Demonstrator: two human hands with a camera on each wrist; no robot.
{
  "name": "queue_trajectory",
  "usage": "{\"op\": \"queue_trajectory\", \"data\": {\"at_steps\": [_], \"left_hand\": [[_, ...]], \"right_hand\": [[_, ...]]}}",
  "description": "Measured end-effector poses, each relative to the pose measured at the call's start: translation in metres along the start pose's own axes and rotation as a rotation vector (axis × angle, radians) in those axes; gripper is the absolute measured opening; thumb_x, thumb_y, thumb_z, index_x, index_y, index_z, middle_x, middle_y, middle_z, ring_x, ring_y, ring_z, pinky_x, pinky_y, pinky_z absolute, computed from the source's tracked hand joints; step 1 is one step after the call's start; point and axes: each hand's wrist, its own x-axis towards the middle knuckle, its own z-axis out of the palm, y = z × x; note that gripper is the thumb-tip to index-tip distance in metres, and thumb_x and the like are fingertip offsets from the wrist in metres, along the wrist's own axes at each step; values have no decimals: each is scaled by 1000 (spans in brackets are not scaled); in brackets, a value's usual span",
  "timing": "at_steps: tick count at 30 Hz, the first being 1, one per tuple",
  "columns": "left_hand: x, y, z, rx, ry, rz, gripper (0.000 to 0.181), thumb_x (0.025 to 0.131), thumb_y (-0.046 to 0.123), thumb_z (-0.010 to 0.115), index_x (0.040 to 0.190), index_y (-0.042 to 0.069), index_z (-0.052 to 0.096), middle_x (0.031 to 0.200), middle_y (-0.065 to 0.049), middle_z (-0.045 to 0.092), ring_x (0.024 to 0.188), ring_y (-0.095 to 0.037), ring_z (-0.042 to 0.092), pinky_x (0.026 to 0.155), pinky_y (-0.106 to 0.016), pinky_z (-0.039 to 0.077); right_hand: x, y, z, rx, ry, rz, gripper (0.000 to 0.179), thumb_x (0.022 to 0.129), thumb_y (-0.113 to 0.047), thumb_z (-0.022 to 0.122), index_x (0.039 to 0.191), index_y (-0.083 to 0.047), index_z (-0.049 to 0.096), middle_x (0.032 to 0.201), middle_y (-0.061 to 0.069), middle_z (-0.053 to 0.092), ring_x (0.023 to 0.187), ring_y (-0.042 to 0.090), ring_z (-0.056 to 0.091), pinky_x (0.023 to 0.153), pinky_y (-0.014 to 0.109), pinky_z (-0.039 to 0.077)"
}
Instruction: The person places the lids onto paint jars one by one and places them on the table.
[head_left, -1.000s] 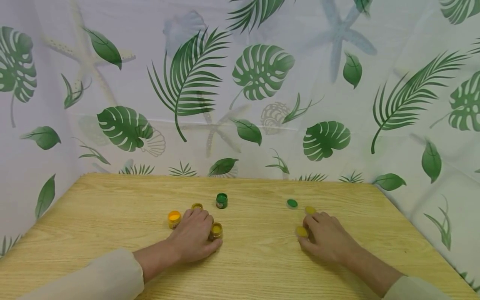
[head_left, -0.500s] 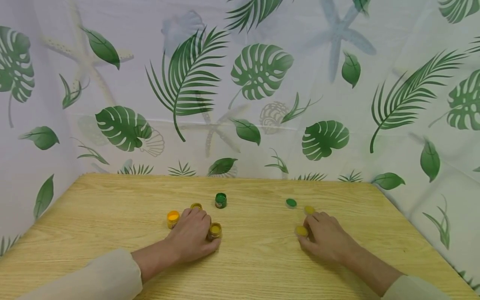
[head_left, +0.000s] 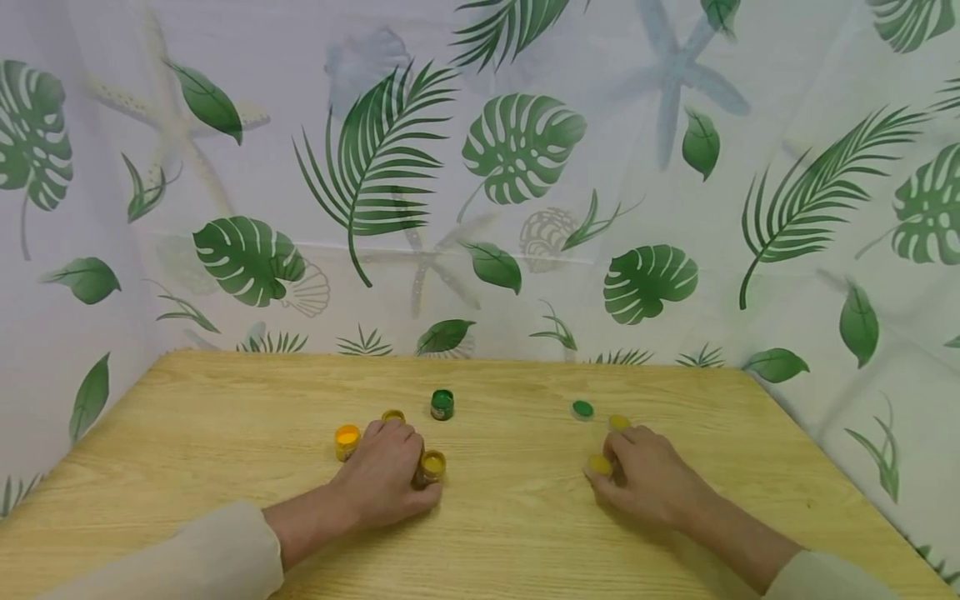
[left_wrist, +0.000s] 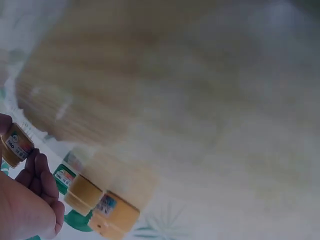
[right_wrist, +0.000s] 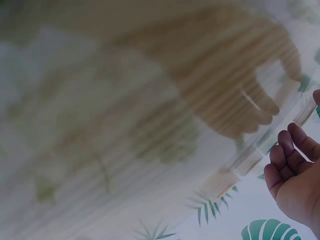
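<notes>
The light wood-grained worktop [head_left: 517,533] ran on past the bottom of the head view, where a pale left sleeve [head_left: 217,554] and a pale right sleeve [head_left: 832,575] came in toward its middle. Both forearms slanted inward, palms down, with the hands well apart. The person's left hand [head_left: 386,475], left of the worktop's centre, gripped the near mustard jar [head_left: 432,468] between thumb and curled fingers; the jar stood open, yellow inside. The right hand [head_left: 652,477], toward the right edge, pinched the near yellow lid [head_left: 599,464] between thumb and finger. Just beyond the left hand, toward the left edge, stood an open orange-yellow jar [head_left: 347,442]. The far yellow lid [head_left: 618,422] lay by the right fingertips; whether they touched it could not be told. Behind the left knuckles showed the rim of the far mustard jar [head_left: 393,415]. Nearer the far edge lay a green lid [head_left: 582,408], and an open green jar [head_left: 442,405] stood left of it. Past the far edge, from corner to corner, hung a white cloth [head_left: 555,50] printed with green leaves, starfish and shells.
</notes>
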Motion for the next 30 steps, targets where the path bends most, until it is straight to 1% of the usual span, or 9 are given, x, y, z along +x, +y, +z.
{"op": "queue_trajectory", "data": {"at_steps": [4,9,11,13,18,24,30], "left_hand": [[-1,2,-3,-36,-1,-16,30,82,39,71,74,15,55,76,5,49,79,-16,47,89,-41,39],[-5,7,-4,-46,11,22,28,80,37,72,74,15,55,78,4,52,86,-19,52,93,-45,39],[-7,9,-4,-45,17,32,28,80,36,72,73,16,55,79,5,52,87,-19,52,93,-45,40],[-9,11,-4,-49,19,35,27,79,35,72,72,17,54,78,5,51,84,-17,50,93,-45,40],[-13,16,-6,-92,-4,34,26,80,36,72,75,15,58,76,7,50,77,-13,45,93,-46,40],[-16,23,-7,-146,-39,27,26,81,37,71,79,13,60,79,8,51,78,-11,44,91,-44,39],[-15,31,-8,-169,-71,22,25,81,37,70,77,15,58,76,10,47,76,-10,41,95,-44,38]], "right_hand": [[2,-7,-1,14,11,-14,23,87,-37,68,86,-16,59,81,-8,52,78,10,48,76,36,44],[5,-17,-1,23,-7,-32,24,88,-38,67,87,-17,58,82,-8,52,75,8,45,74,33,43],[5,-20,0,13,-2,-49,24,88,-39,67,87,-17,58,81,-8,52,75,7,45,73,32,43],[6,-23,1,10,-1,-67,24,88,-39,67,87,-17,58,82,-9,52,75,7,45,73,32,43],[6,-35,4,26,-15,-109,22,88,-38,67,88,-17,59,82,-10,51,78,7,45,76,34,44],[7,-48,6,44,-46,-132,24,89,-41,66,90,-18,60,84,-12,53,80,6,46,74,31,44],[8,-64,7,66,-21,-184,23,88,-40,67,89,-18,60,83,-12,55,79,5,48,74,31,45]]}}
